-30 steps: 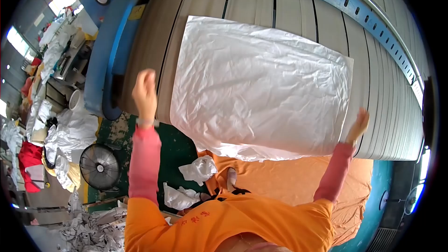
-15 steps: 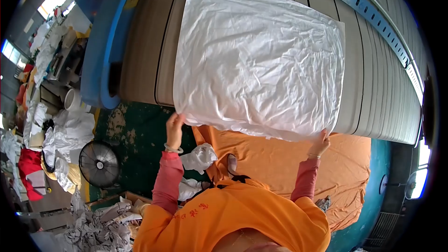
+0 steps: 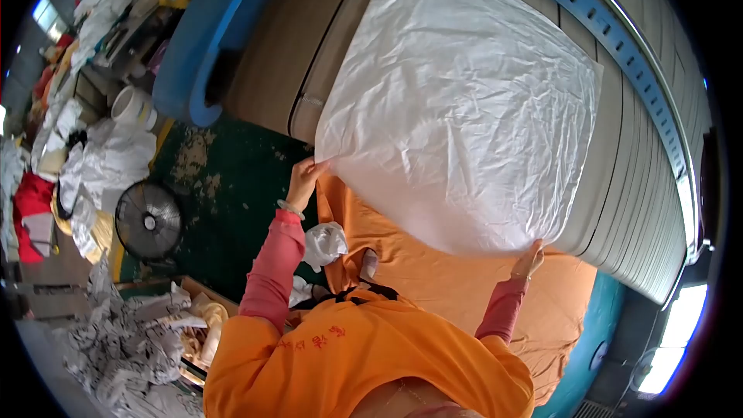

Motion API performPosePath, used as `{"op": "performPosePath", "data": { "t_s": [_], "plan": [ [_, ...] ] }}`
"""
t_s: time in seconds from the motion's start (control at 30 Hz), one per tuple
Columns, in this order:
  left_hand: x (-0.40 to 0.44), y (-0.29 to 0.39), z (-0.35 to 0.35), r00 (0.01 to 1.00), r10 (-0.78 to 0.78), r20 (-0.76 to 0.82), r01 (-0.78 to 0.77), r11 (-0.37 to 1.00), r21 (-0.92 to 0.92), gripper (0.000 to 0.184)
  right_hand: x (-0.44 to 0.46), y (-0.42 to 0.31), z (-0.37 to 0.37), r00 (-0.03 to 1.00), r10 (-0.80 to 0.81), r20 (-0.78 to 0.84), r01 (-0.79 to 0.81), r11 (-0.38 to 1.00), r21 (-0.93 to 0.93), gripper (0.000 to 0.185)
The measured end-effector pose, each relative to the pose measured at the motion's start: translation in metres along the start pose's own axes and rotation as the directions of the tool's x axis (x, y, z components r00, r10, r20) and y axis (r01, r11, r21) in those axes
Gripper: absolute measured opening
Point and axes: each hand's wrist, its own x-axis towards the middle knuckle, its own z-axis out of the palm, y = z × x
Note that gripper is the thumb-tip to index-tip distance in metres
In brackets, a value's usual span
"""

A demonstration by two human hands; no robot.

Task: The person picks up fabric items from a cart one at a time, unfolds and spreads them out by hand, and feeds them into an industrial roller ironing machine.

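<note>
A wrinkled white pillowcase [image 3: 464, 101] lies spread over the beige belts [image 3: 317, 70] of a large roller machine. Its near edge hangs off the belts toward me. My left hand [image 3: 304, 180] pinches the near left corner between thumb and fingers. At the near right corner, my right hand [image 3: 529, 258] grips the fabric too. Between the two hands the near edge sags in a smooth curve. Both arms reach forward, set wide apart.
A blue machine frame [image 3: 186, 70] stands at the left, and a slotted blue rail [image 3: 596, 11] crosses the far side. Orange cloth [image 3: 433, 286] covers the floor below. A black fan [image 3: 149, 221], a white bucket [image 3: 133, 108] and piled linens [image 3: 139, 340] are on the left.
My view has turned, so the machine and pillowcase appear tilted. The near edge, crumpled before, now hangs smoother and lower between my hands. Both hands keep hold of the corners.
</note>
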Motion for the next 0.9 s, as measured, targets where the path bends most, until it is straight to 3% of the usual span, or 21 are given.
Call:
{"op": "performPosePath", "data": {
  "t_s": [0.03, 0.1, 0.17, 0.2, 0.23, 0.27, 0.3, 0.33, 0.37, 0.4, 0.47, 0.5, 0.53, 0.6, 0.63, 0.67, 0.7, 0.77, 0.8, 0.87, 0.9],
  "plan": [
    [0.001, -0.002, 0.002, 1.000, 0.020, -0.022, -0.020, 1.000, -0.008, 0.021, -0.004, -0.013, 0.004, 1.000, -0.015, -0.028, 0.016, 0.999, 0.033, 0.037],
    [-0.005, -0.007, -0.005, 0.990, 0.075, -0.124, -0.078, 0.997, -0.022, 0.021, 0.019, 0.021, -0.014, 0.991, 0.091, 0.095, -0.095, 0.995, 0.032, 0.032],
    [-0.005, -0.027, -0.018, 0.980, 0.090, -0.176, -0.067, 0.988, 0.136, 0.021, 0.037, 0.065, -0.024, 0.976, 0.047, 0.212, -0.073, 0.991, 0.113, 0.031],
    [-0.011, -0.020, -0.012, 0.948, 0.246, -0.203, -0.193, 0.949, 0.248, 0.022, 0.009, 0.042, 0.009, 0.993, 0.118, 0.003, -0.117, 0.982, 0.151, 0.027],
    [-0.016, -0.028, -0.004, 0.930, 0.304, -0.206, -0.205, 0.896, 0.395, 0.023, 0.003, 0.046, 0.008, 0.978, 0.208, 0.020, -0.208, 0.966, 0.151, 0.021],
    [-0.026, -0.045, -0.010, 0.933, 0.346, -0.095, -0.268, 0.849, 0.456, 0.021, 0.034, 0.096, -0.019, 0.860, 0.343, 0.377, -0.325, 0.939, -0.113, 0.014],
    [-0.010, -0.179, -0.040, 0.986, 0.165, -0.004, -0.165, 0.986, 0.014, 0.019, 0.042, 0.157, -0.012, 0.894, 0.345, 0.284, -0.381, 0.921, 0.079, 0.016],
    [-0.047, -0.126, -0.024, 0.973, 0.104, -0.207, 0.004, 0.885, 0.466, 0.015, 0.037, 0.188, -0.001, 0.848, 0.428, 0.313, -0.442, 0.896, -0.028, 0.015],
    [-0.069, -0.115, -0.026, 0.971, 0.103, -0.215, 0.055, 0.782, 0.620, 0.016, 0.019, 0.207, 0.005, 0.743, 0.545, 0.388, -0.480, 0.838, -0.258, 0.014],
    [-0.092, -0.130, -0.035, 0.989, 0.091, -0.114, 0.027, 0.651, 0.758, 0.017, -0.001, 0.223, 0.009, 0.626, 0.644, 0.439, -0.459, 0.760, -0.460, 0.013],
    [-0.144, -0.139, -0.051, 0.997, -0.015, 0.074, -0.063, 0.377, 0.924, 0.019, -0.032, 0.240, 0.026, 0.361, 0.775, 0.518, -0.266, 0.618, -0.739, 0.011],
    [-0.168, -0.182, -0.060, 0.990, -0.101, -0.097, 0.130, 0.417, 0.900, 0.025, -0.046, 0.242, 0.038, 0.230, 0.809, 0.541, -0.128, 0.577, -0.807, 0.010],
    [-0.201, -0.172, -0.060, 0.868, -0.228, -0.442, 0.474, 0.646, 0.598, 0.028, -0.056, 0.244, 0.050, 0.122, 0.818, 0.562, 0.003, 0.566, -0.825, 0.009],
    [-0.256, -0.225, -0.084, 0.908, -0.219, -0.357, 0.416, 0.360, 0.835, 0.029, -0.071, 0.239, 0.078, -0.050, 0.815, 0.577, 0.209, 0.573, -0.792, 0.007],
    [-0.281, -0.229, -0.079, 0.769, -0.194, -0.609, 0.621, 0.453, 0.640, 0.028, -0.074, 0.236, 0.093, -0.108, 0.800, 0.590, 0.274, 0.595, -0.756, 0.007],
    [-0.306, -0.234, -0.074, 0.552, -0.199, -0.810, 0.750, 0.542, 0.378, 0.027, -0.074, 0.235, 0.111, -0.165, 0.783, 0.600, 0.327, 0.617, -0.716, 0.006],
    [-0.330, -0.231, -0.086, 0.538, -0.325, -0.778, 0.770, 0.565, 0.297, 0.026, -0.075, 0.231, 0.132, -0.211, 0.759, 0.615, 0.353, 0.646, -0.677, 0.006],
    [-0.360, -0.196, -0.076, 0.345, -0.367, -0.864, 0.841, 0.530, 0.110, 0.027, -0.075, 0.222, 0.177, -0.279, 0.686, 0.672, 0.311, 0.726, -0.613, 0.006],
    [-0.384, -0.236, -0.095, 0.425, -0.437, -0.793, 0.816, 0.564, 0.126, 0.027, -0.077, 0.216, 0.198, -0.260, 0.662, 0.703, 0.251, 0.749, -0.613, 0.006],
    [-0.404, -0.230, -0.091, 0.342, -0.481, -0.808, 0.777, 0.628, -0.045, 0.026, -0.082, 0.213, 0.238, -0.123, 0.668, 0.734, 0.118, 0.744, -0.657, 0.016],
    [-0.410, -0.226, -0.090, 0.304, -0.502, -0.809, 0.746, 0.654, -0.126, 0.025, -0.088, 0.197, 0.252, -0.118, 0.655, 0.746, 0.175, 0.753, -0.634, 0.013]
  ]
}}
